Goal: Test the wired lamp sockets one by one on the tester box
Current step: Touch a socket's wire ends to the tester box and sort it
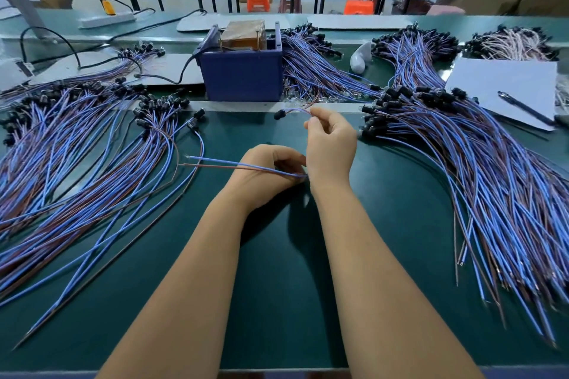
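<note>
The green bench (277,301) fills most of the view. A big pile of wires (492,188) lies on its right side, blue and brown, with black sockets at the far ends. Another big pile (77,163) lies on the left side. More wires (320,71) lie farther back, just right of the box.

The blue tester box (243,71) stands at the back of the bench, in the middle. A brown block sits in its open top. A black cord runs from its left side.

A white sheet of paper (505,86) lies at the back right, and a pen (523,109) lies on it.

The 2 hands are close together in the middle of the bench, in front of the box. The left hand (268,175) has its fingers curled round 2 wires (221,163), 1 blue and 1 brown. Their bare ends stick out to the left, apart from each other.

The right hand (331,141) is a bit higher and nearer the box. Its finger and thumb pinch the same wires close to a black socket (279,115). The socket points left, between the hand and the box, and does not touch the box.
</note>
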`<action>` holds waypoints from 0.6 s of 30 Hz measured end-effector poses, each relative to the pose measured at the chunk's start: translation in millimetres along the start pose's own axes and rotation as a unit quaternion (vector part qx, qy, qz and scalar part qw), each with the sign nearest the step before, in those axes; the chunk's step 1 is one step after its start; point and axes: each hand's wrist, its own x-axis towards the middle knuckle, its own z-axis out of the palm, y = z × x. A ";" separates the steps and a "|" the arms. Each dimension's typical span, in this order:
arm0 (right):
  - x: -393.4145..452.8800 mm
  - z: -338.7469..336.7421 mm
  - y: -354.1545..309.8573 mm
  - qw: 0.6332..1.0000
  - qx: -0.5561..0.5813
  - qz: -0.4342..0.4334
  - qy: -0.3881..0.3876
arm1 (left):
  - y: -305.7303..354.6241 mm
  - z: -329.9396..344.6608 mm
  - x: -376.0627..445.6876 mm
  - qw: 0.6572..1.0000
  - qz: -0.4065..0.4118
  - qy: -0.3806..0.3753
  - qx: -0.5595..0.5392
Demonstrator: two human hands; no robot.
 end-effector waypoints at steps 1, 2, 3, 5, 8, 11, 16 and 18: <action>-0.7 0.4 2.3 1.000 -0.022 -0.001 0.000 | -0.2 0.6 0.0 1.000 0.002 0.010 0.012; -1.5 0.6 4.8 0.999 -0.045 0.003 0.000 | -0.2 1.4 -0.6 1.000 0.007 0.014 0.026; -1.9 0.4 7.1 0.998 -0.064 0.013 0.001 | 0.6 2.6 -1.7 0.999 0.015 0.014 0.033; -1.9 -1.2 9.1 0.996 -0.081 0.033 0.001 | 2.5 4.9 -5.6 0.999 0.028 0.017 0.031; 1.7 -11.2 6.1 0.994 -0.099 0.034 0.005 | 2.1 5.1 -9.1 0.998 0.028 0.035 0.049; 13.5 -34.7 -0.8 0.993 -0.115 0.023 0.027 | -1.1 2.0 -7.6 0.999 0.007 0.037 0.030; 47.0 -93.0 -22.3 0.982 -0.166 -0.037 0.076 | -7.7 -2.4 -5.8 0.998 -0.012 0.049 -0.027; 59.3 -116.5 -28.7 0.972 -0.199 -0.052 0.112 | -10.4 -3.6 -6.0 0.994 -0.025 0.062 -0.081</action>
